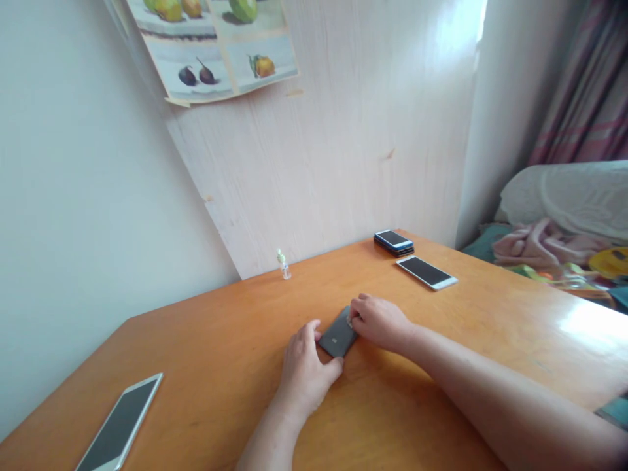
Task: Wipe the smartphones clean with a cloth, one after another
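Note:
A dark grey smartphone (337, 337) lies on the table in front of me, back side up, with a small light logo near its lower end. My left hand (307, 366) steadies it, fingers at its left edge and thumb at its near corner. On the phone's upper right part, my right hand (375, 320) is closed in a pinch. A bit of something whitish shows under those fingertips, too small and covered to name.
The wooden table (220, 366) carries a white phone (120, 422) at left, another white phone (426, 272) at right, and a stack of phones (394, 241) behind it. A small spray bottle (283, 265) stands near the wall. Bedding (549, 245) lies beyond the right edge.

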Demonstrator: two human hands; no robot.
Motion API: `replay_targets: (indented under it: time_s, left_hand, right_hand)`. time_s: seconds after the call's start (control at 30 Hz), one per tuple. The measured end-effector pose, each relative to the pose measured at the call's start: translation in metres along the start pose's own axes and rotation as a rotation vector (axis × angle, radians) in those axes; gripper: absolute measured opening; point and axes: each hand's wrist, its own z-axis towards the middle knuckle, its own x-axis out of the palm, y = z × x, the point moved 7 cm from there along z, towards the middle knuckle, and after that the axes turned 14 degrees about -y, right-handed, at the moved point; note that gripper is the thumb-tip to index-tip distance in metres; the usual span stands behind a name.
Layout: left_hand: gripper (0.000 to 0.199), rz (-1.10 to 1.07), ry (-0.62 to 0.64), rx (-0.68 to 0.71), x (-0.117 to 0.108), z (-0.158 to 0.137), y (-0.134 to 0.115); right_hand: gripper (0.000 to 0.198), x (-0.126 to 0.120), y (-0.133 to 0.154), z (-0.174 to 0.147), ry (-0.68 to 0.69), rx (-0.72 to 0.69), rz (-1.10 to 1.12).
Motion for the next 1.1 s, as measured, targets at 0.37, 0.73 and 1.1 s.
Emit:
replay_targets:
  time_s: [0.37, 0.73, 1.1]
  left_hand:
    - [0.073, 0.011, -0.008, 0.030, 0.003, 0.001, 0.002]
    - [0.076, 0.015, -0.031, 0.014, 0.001, 0.001, -0.001]
    - [0.078, -0.007, -0.025, 0.007, 0.003, -0.001, 0.002]
  right_hand:
    - [0.022, 0.008, 0.058, -0.019, -0.005, -0.386, 0.138]
    - [0.025, 0.017, 0.051, -0.009, -0.031, -0.367, 0.157]
    - [0.027, 0.005, 0.000, 0.013, -0.104, -0.058, -0.025]
